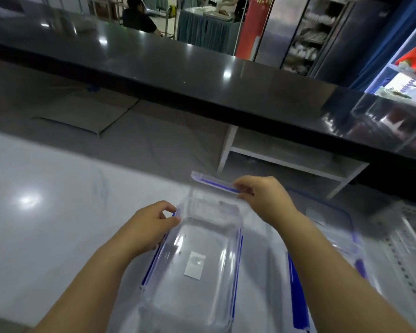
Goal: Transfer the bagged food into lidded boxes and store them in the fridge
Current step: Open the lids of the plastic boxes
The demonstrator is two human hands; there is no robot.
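Observation:
A clear plastic box (197, 265) with blue-edged clip flaps sits on the white counter (58, 200) right in front of me. It holds no food; a small white label shows through its bottom. My left hand (151, 222) pinches the box's left rim near the far corner. My right hand (262, 193) pinches the far clip flap (214, 182), which is raised. To the right lies a second clear piece with blue trim (334, 248), partly hidden under my right forearm. No bagged food is in view.
A long black glossy counter (202, 80) runs across behind the white one. A lit open fridge with a red bag (413, 56) on a shelf stands at the far right. A white perforated metal rack (406, 260) borders the right side. A person sits far behind.

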